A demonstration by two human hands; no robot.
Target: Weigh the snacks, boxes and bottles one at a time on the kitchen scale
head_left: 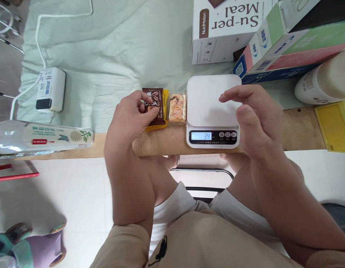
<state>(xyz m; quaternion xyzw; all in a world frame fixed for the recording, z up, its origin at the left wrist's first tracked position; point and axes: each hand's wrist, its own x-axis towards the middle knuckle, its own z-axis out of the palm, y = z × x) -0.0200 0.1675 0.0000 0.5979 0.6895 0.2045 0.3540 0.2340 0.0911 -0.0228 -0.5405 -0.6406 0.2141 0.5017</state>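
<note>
Nearest the lens, a beige top with a small black emblem [160, 250] fills the bottom of the view, with both bare forearms rising from it toward the wooden tabletop [167, 143].

At far left, a white power adapter [51, 89] with its cable lies on a pale green cloth [111, 56], and a long white tube with green print [44, 137] lies across the tabletop edge below it.

Further right, the left hand [130, 119] is curled, thumb and fingertips pinching the near end of a brown cocoa snack packet [154, 104]. That packet lies flat at the front of the tabletop, directly under the fingertips, its dark wrapper showing pale lettering and a coffee-bean pattern. It rests on top of a yellow packet [164, 102] that peeks out along its right side and lower edge. Just beside these lies a clear-wrapped pale biscuit packet [177, 108], touching the left side of a white kitchen scale [208, 100].

The scale's platform is bare and its display [203, 136] reads 34. The right hand [252, 119] hovers over the platform's right part, fingers loosely bent and holding nothing; whether the fingertips touch the platform I cannot tell.

Behind the scale stand a white Su-per Meal box [225, 29], stacked colourful cartons [287, 48], a cream jar [326, 80] and a yellow box [336, 124].
</note>
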